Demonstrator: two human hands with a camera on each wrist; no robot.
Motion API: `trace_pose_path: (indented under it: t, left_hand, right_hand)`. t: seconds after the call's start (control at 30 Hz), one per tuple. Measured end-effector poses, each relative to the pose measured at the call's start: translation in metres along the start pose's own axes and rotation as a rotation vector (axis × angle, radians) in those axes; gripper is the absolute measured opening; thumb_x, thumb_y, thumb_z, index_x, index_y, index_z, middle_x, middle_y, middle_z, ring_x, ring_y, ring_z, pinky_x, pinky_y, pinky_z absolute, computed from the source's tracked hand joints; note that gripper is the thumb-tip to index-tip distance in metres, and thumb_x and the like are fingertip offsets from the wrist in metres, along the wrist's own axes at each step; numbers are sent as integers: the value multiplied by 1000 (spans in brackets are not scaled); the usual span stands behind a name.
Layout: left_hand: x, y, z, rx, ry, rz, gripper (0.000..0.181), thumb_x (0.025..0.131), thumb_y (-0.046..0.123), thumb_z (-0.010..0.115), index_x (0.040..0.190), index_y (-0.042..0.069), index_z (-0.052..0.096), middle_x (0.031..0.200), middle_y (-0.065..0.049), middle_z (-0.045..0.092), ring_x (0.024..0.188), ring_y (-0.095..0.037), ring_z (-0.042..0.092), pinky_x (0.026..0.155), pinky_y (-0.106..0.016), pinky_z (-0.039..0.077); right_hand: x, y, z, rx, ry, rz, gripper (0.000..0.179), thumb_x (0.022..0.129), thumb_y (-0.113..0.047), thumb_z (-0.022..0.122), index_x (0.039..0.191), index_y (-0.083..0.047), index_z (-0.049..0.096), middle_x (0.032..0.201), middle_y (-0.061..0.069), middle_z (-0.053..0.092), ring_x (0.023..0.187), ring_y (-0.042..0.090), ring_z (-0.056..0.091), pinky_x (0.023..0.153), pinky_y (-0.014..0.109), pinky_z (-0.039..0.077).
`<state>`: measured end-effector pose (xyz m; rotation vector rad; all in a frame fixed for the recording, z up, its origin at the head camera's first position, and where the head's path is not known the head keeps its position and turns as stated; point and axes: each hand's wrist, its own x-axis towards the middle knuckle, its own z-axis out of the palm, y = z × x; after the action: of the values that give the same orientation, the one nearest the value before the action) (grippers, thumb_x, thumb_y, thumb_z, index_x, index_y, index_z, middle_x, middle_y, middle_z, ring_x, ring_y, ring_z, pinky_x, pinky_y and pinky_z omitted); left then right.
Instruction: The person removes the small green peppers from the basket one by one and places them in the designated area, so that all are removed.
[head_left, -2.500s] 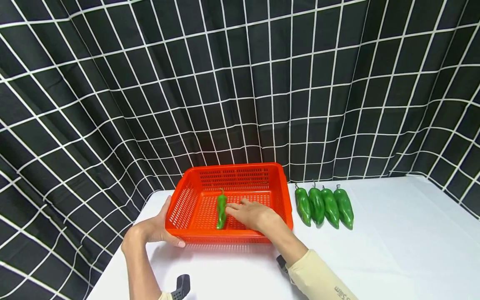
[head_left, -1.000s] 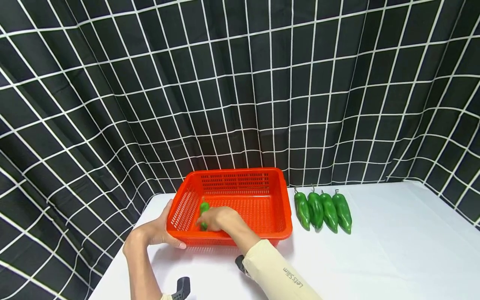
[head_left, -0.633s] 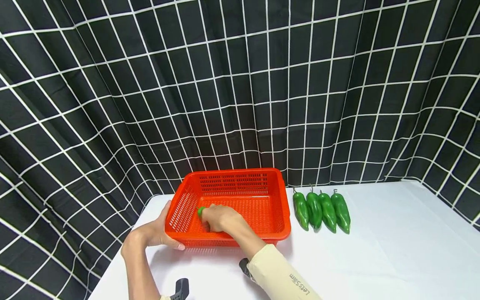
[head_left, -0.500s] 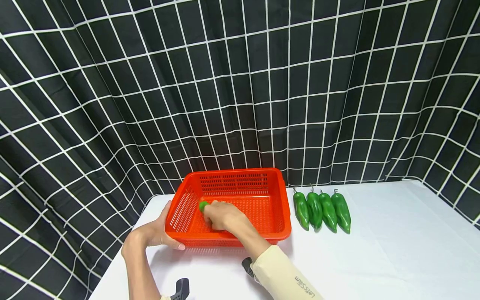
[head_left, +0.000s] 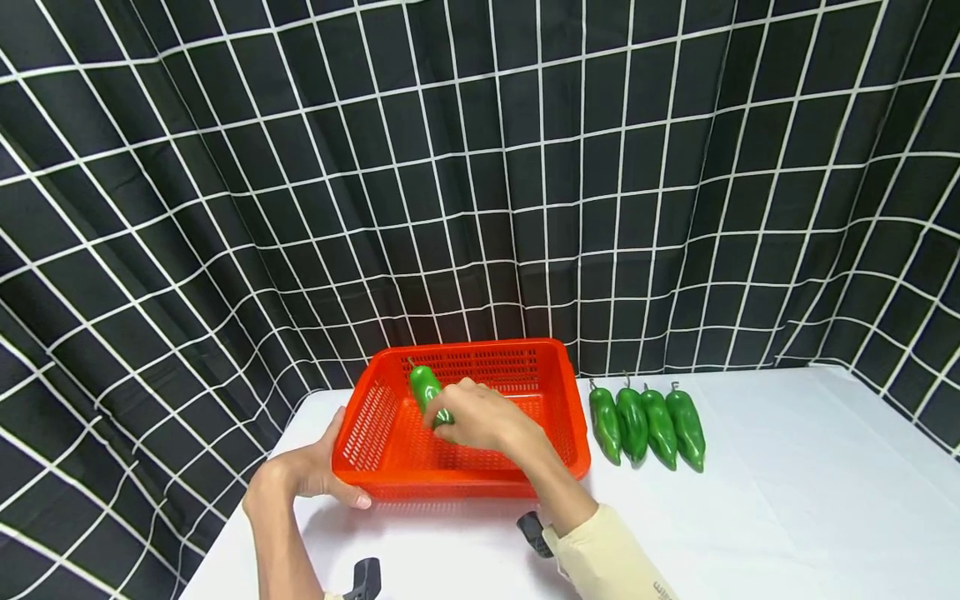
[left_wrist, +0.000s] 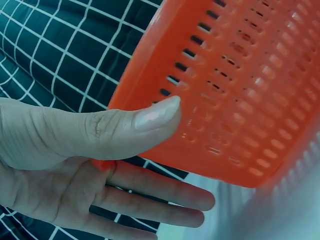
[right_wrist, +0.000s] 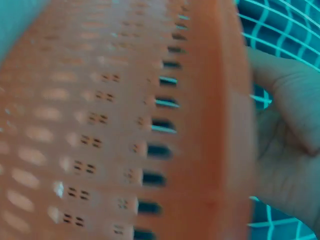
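Note:
In the head view, my right hand (head_left: pixel 480 414) grips a green chili pepper (head_left: pixel 424 386) above the floor of the red plastic basket (head_left: pixel 480 477). The pepper's stem end points up and left; its lower part is partly behind the fingers. My left hand (head_left: pixel 313 467) rests against the basket's near left corner. In the left wrist view, the thumb (left_wrist: pixel 155 120) touches the outer wall and the fingers (left_wrist: pixel 165 190) lie straight. The right wrist view shows the slotted basket wall (right_wrist: pixel 200 150) with part of my right hand (right_wrist: pixel 290 120) beyond it; the pepper is hidden there.
Several green chili peppers (head_left: pixel 632 425) lie side by side on the white table (head_left: pixel 787 483), right of the basket. A dark curtain with a white grid (head_left: pixel 480 208) hangs close behind the basket and table.
My right hand reached left inside the basket, gripped the pepper lying there and lifted it, now moving back right. The left hand stays at the corner.

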<state>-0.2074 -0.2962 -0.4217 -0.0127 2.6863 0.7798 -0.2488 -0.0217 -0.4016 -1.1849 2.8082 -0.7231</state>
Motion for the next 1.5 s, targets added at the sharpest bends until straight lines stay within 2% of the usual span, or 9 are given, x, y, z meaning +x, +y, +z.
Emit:
trace_pose_path:
  t: [0.2, 0.4, 0.6, 0.7, 0.8, 0.97, 1.13, 1.33, 1.5]
  left_hand:
    - [-2, 2, 1, -22, -16, -11, 150, 67, 34, 99, 167, 13, -11, 173, -27, 15, 147, -53, 36, 115, -75, 36]
    - [0, 5, 1, -32, -17, 11, 149, 67, 27, 99, 167, 14, -11, 174, -25, 8, 149, -51, 33, 117, -76, 33]
    - [1, 5, -1, 2, -7, -32, 147, 67, 30, 99, 168, 18, -7, 170, -26, 24, 144, -49, 40, 113, -74, 39]
    - [1, 5, -3, 30, -2, -47, 146, 67, 32, 99, 168, 19, -5, 168, -26, 28, 142, -49, 42, 111, -74, 41]
    - [1, 5, -4, 39, -4, -53, 146, 67, 33, 99, 169, 19, -4, 168, -26, 28, 142, -49, 42, 111, -74, 41]
    - [1, 3, -4, 51, -7, -57, 143, 68, 32, 97, 169, 19, -4, 167, -26, 30, 140, -48, 43, 111, -73, 41]
    - [3, 1, -4, 39, -10, -22, 142, 71, 29, 96, 168, 18, -6, 167, -27, 28, 140, -48, 43, 112, -73, 40]
    - [5, -3, -5, 35, -13, 32, 140, 72, 23, 94, 168, 16, -7, 167, -27, 26, 136, -47, 46, 112, -72, 41]
    - [6, -6, -5, 31, 3, 38, 140, 72, 18, 92, 168, 18, -9, 164, -25, 32, 131, -41, 50, 108, -71, 45]
  right_hand:
    - [-23, 7, -27, 78, 38, -11, 19, 93, -12, 78, 111, -16, 82, 95, -3, 76, 61, 6, 51, 56, 18, 37]
    - [-53, 26, -56, 58, 97, -14, 20, 92, -8, 78, 110, -14, 82, 87, -3, 72, 65, 4, 51, 56, 16, 39]
    - [-85, 58, -78, 21, 166, 23, 21, 91, -5, 78, 110, -13, 82, 90, 0, 75, 66, 7, 56, 56, 19, 45]
    - [-97, 71, -86, 1, 179, 51, 21, 90, -3, 78, 109, -13, 82, 98, 3, 78, 79, 10, 64, 64, 19, 53]
    - [-109, 78, -95, -11, 180, 67, 22, 90, -1, 78, 109, -12, 82, 103, 5, 78, 88, 14, 68, 70, 21, 57]
    - [-127, 83, -110, -8, 188, 101, 22, 90, -2, 78, 109, -12, 82, 103, 5, 78, 86, 13, 68, 69, 21, 58]
    - [-146, 92, -122, -24, 201, 197, 22, 90, -2, 77, 108, -12, 82, 101, 5, 78, 83, 13, 67, 67, 21, 57]
    - [-171, 122, -130, -73, 206, 360, 20, 90, 2, 73, 106, -7, 81, 102, 15, 76, 82, 20, 66, 66, 34, 58]
    - [-192, 157, -130, -106, 118, 480, 19, 86, 3, 73, 102, -6, 79, 103, 23, 74, 85, 30, 65, 68, 45, 58]
